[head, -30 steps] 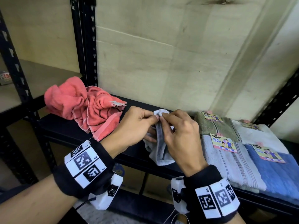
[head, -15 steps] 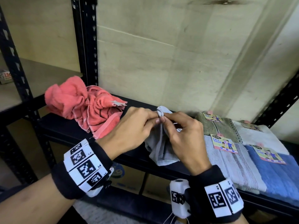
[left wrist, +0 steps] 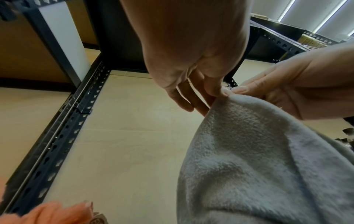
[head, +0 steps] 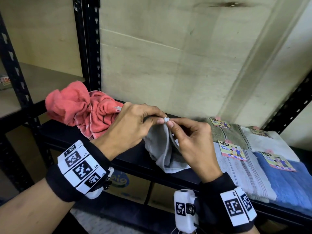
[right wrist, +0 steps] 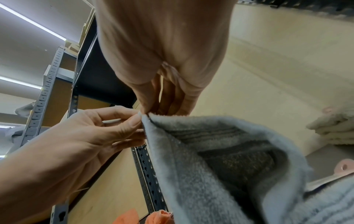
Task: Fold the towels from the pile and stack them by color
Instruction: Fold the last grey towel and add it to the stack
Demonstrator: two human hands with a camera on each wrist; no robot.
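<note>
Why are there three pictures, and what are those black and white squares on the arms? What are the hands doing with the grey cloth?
No machine here: these are a person's two hands. One picture comes from a camera on the person's head, looking down. The other two come from small cameras strapped to each wrist, looking along the fingers. The checkered squares are printed markers on the wristbands.

The left hand and the right hand both pinch the top edge of a grey towel, and its bottom rests on the black shelf.

On the left of the shelf lies a crumpled pink towel. On the right lie folded towels with paper labels: an olive one, a white one, a striped grey one and a blue one.
</note>
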